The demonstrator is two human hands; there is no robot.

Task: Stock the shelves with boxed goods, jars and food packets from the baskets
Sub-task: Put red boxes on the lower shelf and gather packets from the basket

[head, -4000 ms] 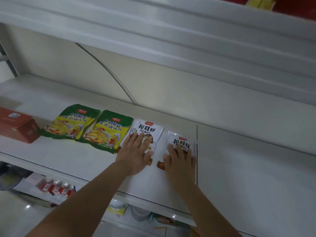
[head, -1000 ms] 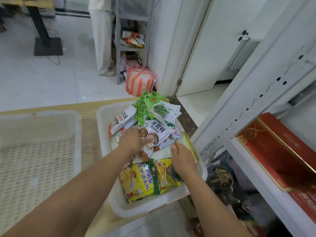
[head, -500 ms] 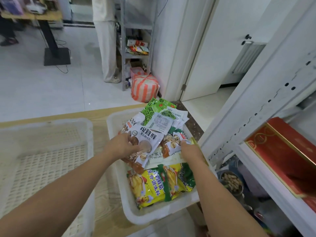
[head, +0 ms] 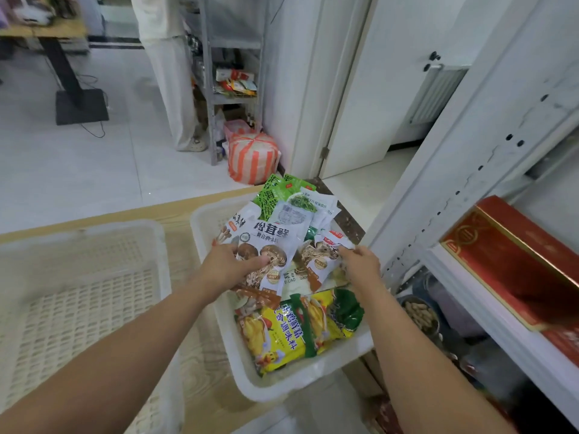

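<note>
A white plastic basket on a wooden table holds several food packets. My left hand grips a large white mushroom-seasoning packet with the thumb on its face. My right hand pinches a smaller white mushroom packet at its right edge. Yellow and green chicken-seasoning packets lie at the basket's near end. Green seaweed packets stick up at the far end.
A second white basket stands to the left with nothing showing in it. The white shelf unit rises at the right, with a red box on it. A person stands beyond by a grey rack, beside a striped bag.
Four seconds ago both hands pressed white packets flat on the shelf. Now I face the basket; both hands have each taken hold of a white mushroom packet and lifted it slightly.
</note>
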